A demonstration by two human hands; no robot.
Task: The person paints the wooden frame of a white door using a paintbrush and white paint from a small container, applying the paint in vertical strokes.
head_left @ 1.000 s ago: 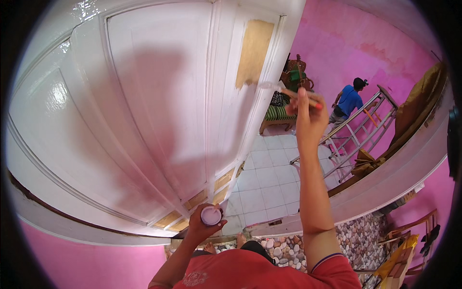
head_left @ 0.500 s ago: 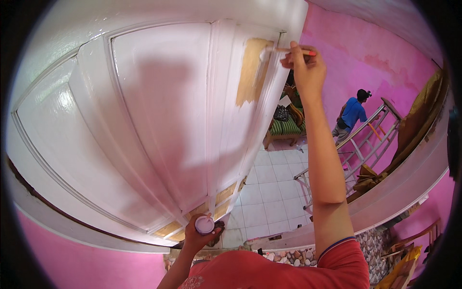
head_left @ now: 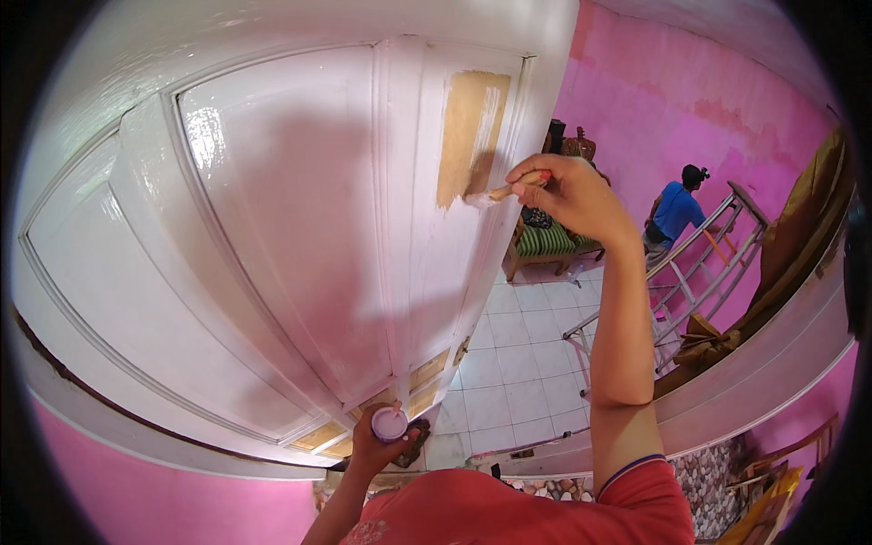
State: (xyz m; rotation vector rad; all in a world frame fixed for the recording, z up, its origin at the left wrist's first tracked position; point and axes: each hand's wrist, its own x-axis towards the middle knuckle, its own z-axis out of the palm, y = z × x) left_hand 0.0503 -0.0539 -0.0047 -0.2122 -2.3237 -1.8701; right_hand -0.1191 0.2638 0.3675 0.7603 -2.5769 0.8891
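Note:
My right hand [head_left: 568,195] is closed round the wooden handle of a paintbrush [head_left: 509,189]. Its bristles, wet with white paint, touch the lower right part of a bare tan patch [head_left: 463,136] on the white panelled door [head_left: 272,227]. Streaks of white run along the right side of that patch. Low down, my left hand [head_left: 371,445] grips a small round paint cup [head_left: 390,423] holding pale, whitish paint, with the thumb against its rim. More tan, unpainted strips [head_left: 427,371] show near the door's bottom.
Past the door edge, a person in blue [head_left: 674,211] stands by a metal stepladder [head_left: 695,282] before a pink wall [head_left: 654,109]. A green striped wooden chair [head_left: 545,241] rests on the white tiled floor [head_left: 522,354]. Brown cloth [head_left: 799,236] hangs at the right.
My right hand has brought the brush down from the top of the tan patch to its lower right edge. My left hand still holds the cup in about the same place.

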